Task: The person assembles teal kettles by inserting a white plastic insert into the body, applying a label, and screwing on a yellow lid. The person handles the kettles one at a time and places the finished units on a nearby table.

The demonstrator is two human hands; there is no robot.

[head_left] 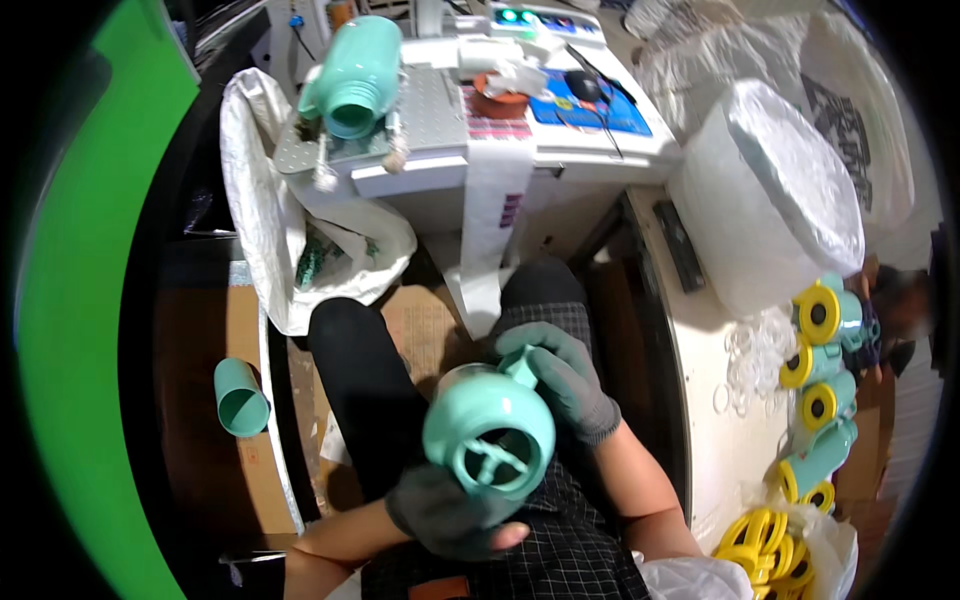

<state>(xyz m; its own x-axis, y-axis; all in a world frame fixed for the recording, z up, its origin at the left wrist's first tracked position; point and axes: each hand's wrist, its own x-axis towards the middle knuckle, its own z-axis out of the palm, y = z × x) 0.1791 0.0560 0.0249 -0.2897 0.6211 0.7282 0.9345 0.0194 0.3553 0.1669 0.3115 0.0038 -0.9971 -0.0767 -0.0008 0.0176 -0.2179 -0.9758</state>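
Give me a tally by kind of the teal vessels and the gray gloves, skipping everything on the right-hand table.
Teal jugs: 2 (nearer jug, farther jug)
Open teal cylinder: 1
Gray gloves: 2 (left glove, right glove)
Total: 5
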